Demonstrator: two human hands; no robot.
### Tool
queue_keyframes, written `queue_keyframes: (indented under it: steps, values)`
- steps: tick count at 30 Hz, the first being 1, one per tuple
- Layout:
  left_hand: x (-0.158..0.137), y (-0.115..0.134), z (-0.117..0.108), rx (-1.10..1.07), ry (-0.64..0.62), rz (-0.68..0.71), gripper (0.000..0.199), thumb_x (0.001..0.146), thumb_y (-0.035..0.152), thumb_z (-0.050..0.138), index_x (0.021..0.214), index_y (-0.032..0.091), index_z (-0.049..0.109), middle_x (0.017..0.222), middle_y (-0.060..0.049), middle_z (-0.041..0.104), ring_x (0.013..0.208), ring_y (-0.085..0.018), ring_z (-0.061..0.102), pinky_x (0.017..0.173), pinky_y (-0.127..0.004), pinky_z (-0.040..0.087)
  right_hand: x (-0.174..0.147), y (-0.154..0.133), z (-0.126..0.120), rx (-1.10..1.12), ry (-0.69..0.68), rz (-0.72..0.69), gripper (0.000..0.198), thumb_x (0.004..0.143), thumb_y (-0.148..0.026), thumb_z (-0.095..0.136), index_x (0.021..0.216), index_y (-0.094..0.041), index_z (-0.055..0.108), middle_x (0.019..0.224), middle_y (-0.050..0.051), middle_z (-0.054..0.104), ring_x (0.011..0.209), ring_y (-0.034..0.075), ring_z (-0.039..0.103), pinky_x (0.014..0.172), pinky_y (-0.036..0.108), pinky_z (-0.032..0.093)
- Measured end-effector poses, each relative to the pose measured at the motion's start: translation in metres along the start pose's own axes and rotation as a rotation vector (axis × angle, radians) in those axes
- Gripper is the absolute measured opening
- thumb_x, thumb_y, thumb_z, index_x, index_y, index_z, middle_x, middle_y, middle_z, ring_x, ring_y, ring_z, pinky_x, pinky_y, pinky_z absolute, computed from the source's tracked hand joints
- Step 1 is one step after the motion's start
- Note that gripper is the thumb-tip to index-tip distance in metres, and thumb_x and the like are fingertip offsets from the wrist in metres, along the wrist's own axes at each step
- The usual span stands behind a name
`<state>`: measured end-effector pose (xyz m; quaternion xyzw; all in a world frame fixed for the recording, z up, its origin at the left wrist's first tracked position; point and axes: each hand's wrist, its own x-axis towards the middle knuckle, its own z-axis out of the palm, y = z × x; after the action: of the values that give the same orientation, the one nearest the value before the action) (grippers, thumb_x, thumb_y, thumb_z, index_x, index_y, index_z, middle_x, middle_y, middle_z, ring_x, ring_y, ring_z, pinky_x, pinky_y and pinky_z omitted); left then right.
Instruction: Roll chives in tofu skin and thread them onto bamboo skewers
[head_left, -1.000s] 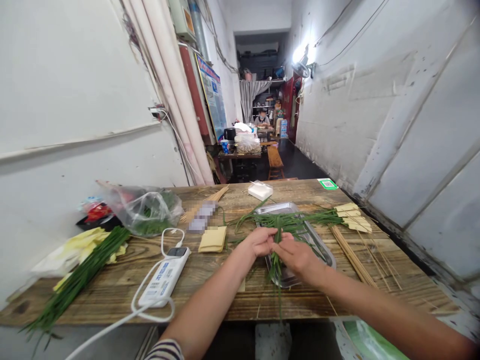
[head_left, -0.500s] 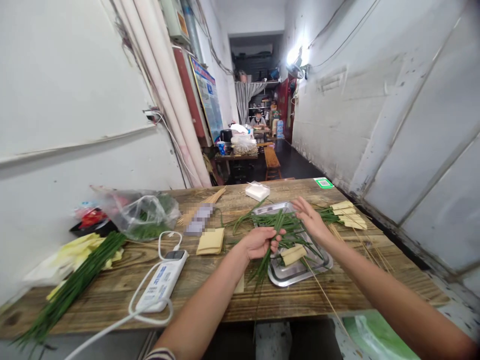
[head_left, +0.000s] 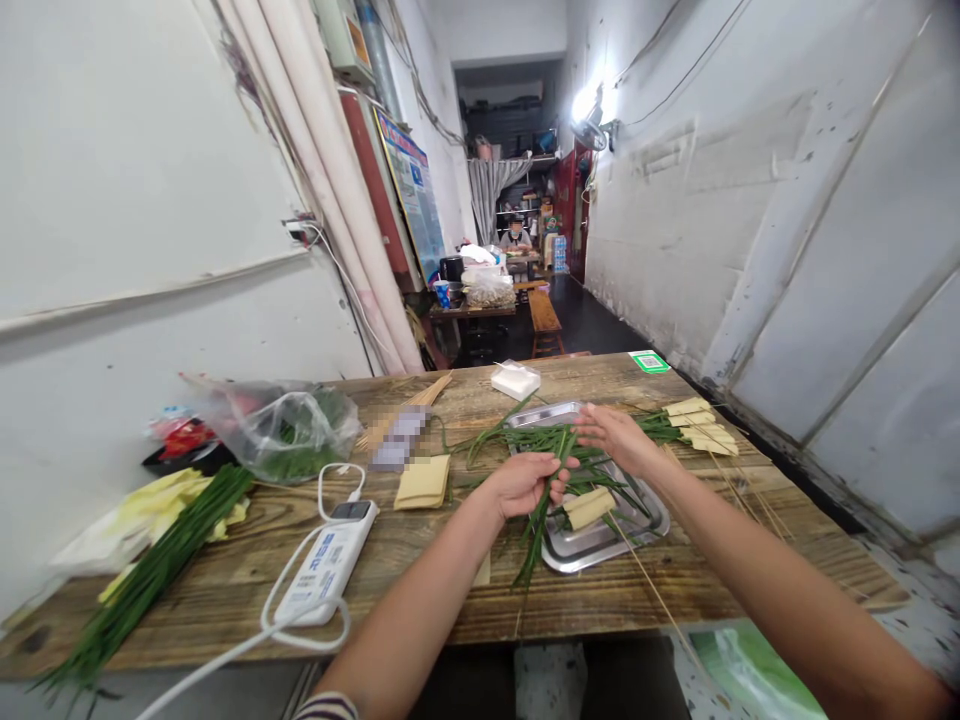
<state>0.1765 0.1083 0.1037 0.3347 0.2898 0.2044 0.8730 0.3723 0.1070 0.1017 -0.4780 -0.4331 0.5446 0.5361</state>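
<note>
My left hand (head_left: pixel 534 482) is closed around a small bunch of Chinese chives (head_left: pixel 537 535), whose ends hang down past the metal tray's left edge. Close by on the right, my right hand (head_left: pixel 611 435) has its fingers stretched out beside the top of that bunch, and I see nothing gripped in it. Under both hands lies the metal tray (head_left: pixel 600 560), holding more loose chives and a skewered tofu-skin roll (head_left: pixel 589 509) with chives inside. Its thin stick points toward me. To the left is a stack of square tofu-skin sheets (head_left: pixel 421 482).
Finished-looking skewered rolls (head_left: pixel 701 425) lie right of the tray. At left are a power strip (head_left: pixel 326 562), a long chive bundle (head_left: pixel 150 580) and a plastic bag (head_left: pixel 292 430). A white box (head_left: pixel 515 380) stands behind. A person sits far back.
My right hand has shifted slightly left, nearer the chives held in my left hand. The held bunch looks thinner at its lower ends. The view has moved a little.
</note>
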Motion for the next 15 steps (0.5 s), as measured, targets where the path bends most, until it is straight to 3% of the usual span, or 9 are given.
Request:
queue_keyframes:
  steps: [2,5,9,15]
  values:
    - [0.003,-0.002,0.001,0.028,0.038,0.022,0.014,0.089,0.01,0.05,0.094,0.005,0.062,0.066,-0.002,0.052,0.05,-0.006,0.048,0.05,-0.019,0.04,-0.002,0.003,-0.001,-0.087,-0.001,0.101,0.033,0.071,-0.045,0.074,0.068,-0.014,0.063,0.061,0.0,0.062,0.051,0.008,0.055,0.047,0.019,0.042]
    - [0.008,-0.004,0.0,0.079,0.083,0.04,0.011,0.089,0.01,0.051,0.09,0.006,0.061,0.065,-0.003,0.055,0.048,-0.007,0.05,0.049,-0.019,0.043,-0.008,0.01,0.001,-0.126,-0.087,0.158,0.036,0.061,-0.041,0.081,0.057,-0.012,0.06,0.045,-0.005,0.05,0.04,0.003,0.041,0.038,0.016,0.03]
    - [0.013,-0.008,-0.005,0.128,0.15,0.063,0.013,0.092,0.012,0.047,0.085,0.007,0.058,0.068,-0.008,0.064,0.051,-0.01,0.059,0.052,-0.022,0.051,-0.011,0.014,0.009,-0.037,-0.098,0.229,0.029,0.061,-0.029,0.083,0.056,-0.012,0.06,0.047,-0.004,0.056,0.042,0.003,0.046,0.04,0.013,0.036]
    - [0.016,-0.011,-0.011,0.129,0.17,0.084,0.013,0.091,0.016,0.051,0.084,0.008,0.057,0.073,-0.011,0.068,0.053,-0.011,0.063,0.052,-0.021,0.052,-0.005,0.009,0.012,-0.07,-0.11,0.293,0.022,0.071,-0.021,0.076,0.058,-0.01,0.063,0.05,0.002,0.062,0.04,0.004,0.052,0.037,0.011,0.04]
